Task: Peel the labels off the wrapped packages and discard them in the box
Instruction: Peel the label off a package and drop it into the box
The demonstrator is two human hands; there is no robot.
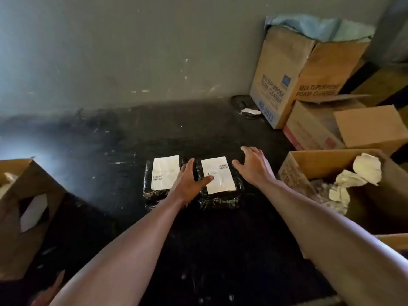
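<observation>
Packages (192, 186) in glossy black wrap lie side by side, each bearing a white label (218, 175); both hands' fingers (244, 150) hover spread, gripping nothing.

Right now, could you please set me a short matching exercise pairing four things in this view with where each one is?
Things:
1. left hand
2. right hand
3. crumpled labels
4. foam cleaner box

Places:
A. against the wall, far right
B. between the two packages
C. inside the open box
D. at the right package's right edge

Pairs: 1-B, 2-D, 3-C, 4-A
</observation>
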